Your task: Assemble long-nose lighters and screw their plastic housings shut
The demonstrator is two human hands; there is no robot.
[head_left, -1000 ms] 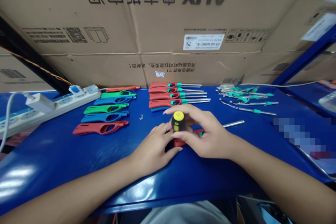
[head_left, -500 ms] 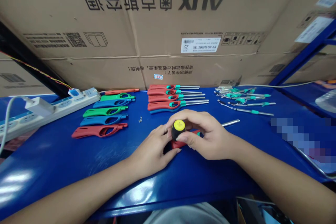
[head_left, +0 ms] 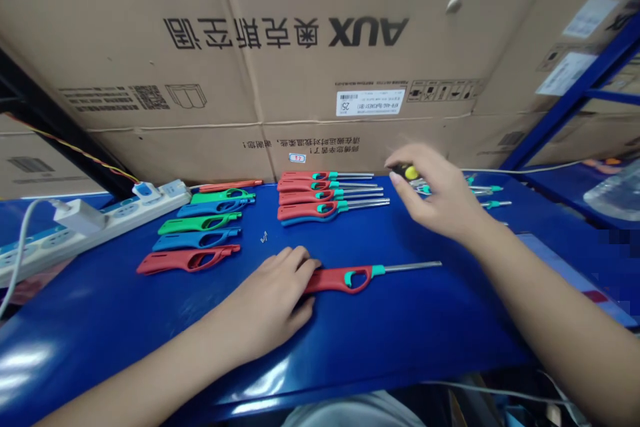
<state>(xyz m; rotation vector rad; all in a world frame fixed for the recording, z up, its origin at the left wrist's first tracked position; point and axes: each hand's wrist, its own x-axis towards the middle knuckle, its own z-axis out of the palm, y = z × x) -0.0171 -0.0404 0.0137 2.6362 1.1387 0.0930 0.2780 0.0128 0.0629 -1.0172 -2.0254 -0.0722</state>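
My left hand (head_left: 277,303) is closed around the handle end of a red lighter (head_left: 330,280), which lies on the blue table with its metal tube pointing right. Raised at the back right, my right hand (head_left: 435,193) grips a black and yellow screwdriver (head_left: 407,171) by its handle; its shaft is not visible. Behind the held lighter lies a stack of red lighters (head_left: 305,197) with a blue part beneath. Metal tubes with teal parts (head_left: 493,204) lie partly hidden behind my right hand. Tiny screws (head_left: 264,237) rest beyond my left hand.
Red, blue and green handle shells (head_left: 187,260) lie in a column at the left. Beside them runs a white power strip (head_left: 120,213) with plugs and cables. A large cardboard box (head_left: 280,80) stands behind the table (head_left: 380,340). A blue frame post (head_left: 565,93) rises at the right.
My right hand has lifted the screwdriver away from the red lighter, moving back and to the right. My left hand has shifted slightly left and down, still on the lighter. The view has tilted up somewhat.
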